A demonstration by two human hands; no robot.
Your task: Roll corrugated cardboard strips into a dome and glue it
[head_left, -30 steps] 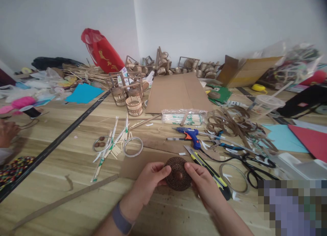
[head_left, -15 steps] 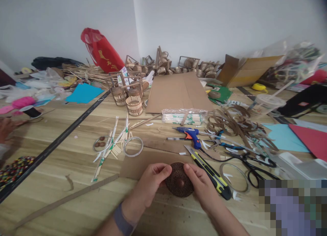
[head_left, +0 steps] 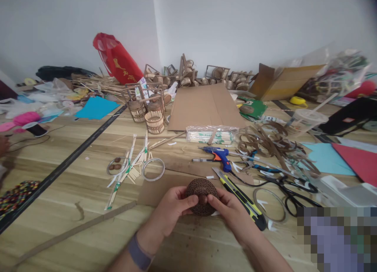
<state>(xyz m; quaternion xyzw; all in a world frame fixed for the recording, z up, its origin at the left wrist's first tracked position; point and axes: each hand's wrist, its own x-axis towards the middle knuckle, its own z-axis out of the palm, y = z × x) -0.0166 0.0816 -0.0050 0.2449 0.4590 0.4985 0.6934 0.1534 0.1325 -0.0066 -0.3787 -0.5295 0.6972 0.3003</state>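
Observation:
Between my two hands is a small round dark-brown woven lid [head_left: 202,185] with a wooden bead knob [head_left: 203,199] at its middle. My left hand [head_left: 176,204] grips the lid's left side, its thumb touching the knob. From the other side my right hand [head_left: 228,205] pinches it, thumb also near the knob. The fingers under the lid are partly hidden. A yellow-and-black utility knife [head_left: 243,199] lies just right of my right hand. Beyond the lid, a flat cardboard strip [head_left: 153,189] rests on the table.
A blue glue gun [head_left: 222,158], black scissors [head_left: 291,193] and a metal ring [head_left: 269,205] lie to the right. Left of centre are sticks [head_left: 135,166], rings and brown beads. Small slatted baskets [head_left: 154,122] stand behind. Part of another person's hand [head_left: 3,145] shows at far left.
The lid has risen slightly and tipped, and both thumbs have moved from its rim in to the knob. At far left the other person's hand has drawn back towards the edge of view.

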